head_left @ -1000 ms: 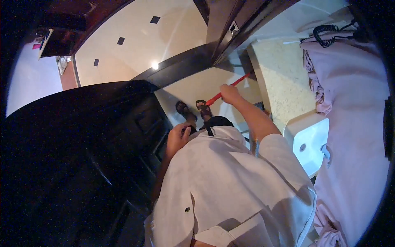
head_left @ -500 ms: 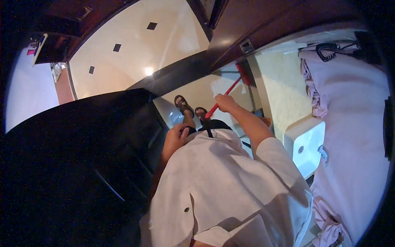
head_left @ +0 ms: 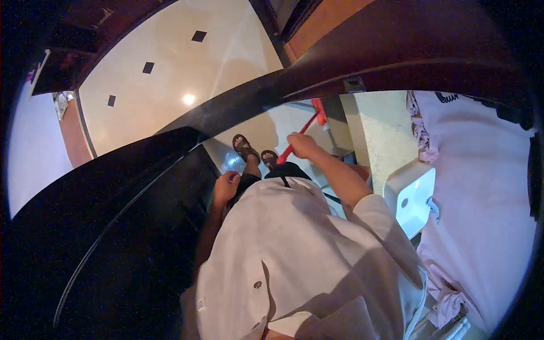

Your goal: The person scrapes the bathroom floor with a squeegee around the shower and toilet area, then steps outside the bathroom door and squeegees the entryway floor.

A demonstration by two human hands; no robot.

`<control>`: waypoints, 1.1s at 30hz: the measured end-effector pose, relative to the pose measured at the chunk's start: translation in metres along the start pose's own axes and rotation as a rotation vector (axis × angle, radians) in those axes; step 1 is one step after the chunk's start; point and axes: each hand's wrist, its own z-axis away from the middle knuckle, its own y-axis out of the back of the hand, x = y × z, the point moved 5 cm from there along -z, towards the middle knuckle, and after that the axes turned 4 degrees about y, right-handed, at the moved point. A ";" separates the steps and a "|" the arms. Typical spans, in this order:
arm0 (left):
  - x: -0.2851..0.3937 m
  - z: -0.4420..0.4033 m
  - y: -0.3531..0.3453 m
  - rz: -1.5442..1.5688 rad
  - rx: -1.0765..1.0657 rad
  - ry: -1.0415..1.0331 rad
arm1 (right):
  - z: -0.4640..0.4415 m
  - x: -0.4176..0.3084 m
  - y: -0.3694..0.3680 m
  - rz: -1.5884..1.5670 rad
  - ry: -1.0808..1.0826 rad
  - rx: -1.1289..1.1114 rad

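My right hand (head_left: 304, 145) is closed around the handle of a red tool (head_left: 306, 123), a short stick with a broad red head (head_left: 319, 111). The tool slants from near my feet toward the dark door ledge; whether its head is a brush or a wiper is not clear. My left hand (head_left: 227, 187) hangs beside my dark shorts with its fingers curled in; what it holds, if anything, is hidden. Both feet, in brown sandals (head_left: 245, 148), stand on the pale floor (head_left: 271, 120). A shiny, clear bluish thing (head_left: 233, 162) lies close to them.
A white basin (head_left: 409, 198) with a metal tap (head_left: 433, 209) is on my right, beside a pink cloth (head_left: 476, 187). A black panel (head_left: 141, 226) fills the left. Ahead, a dark raised sill (head_left: 243, 96) borders a tiled floor (head_left: 170, 73) with black insets.
My view has shifted, and the door edge shows larger. My right hand and the red tool have moved slightly left in view. My left hand has drawn a little away from my shorts.
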 end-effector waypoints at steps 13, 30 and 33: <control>-0.118 0.000 -0.006 -0.268 0.173 -0.200 | 0.019 -0.015 0.025 -0.059 -0.063 0.176; -0.089 0.006 0.006 0.034 0.041 0.257 | 0.043 0.114 -0.004 0.076 -0.401 0.018; -0.064 0.022 0.009 0.072 0.123 0.273 | 0.043 0.100 0.009 0.052 -0.394 0.066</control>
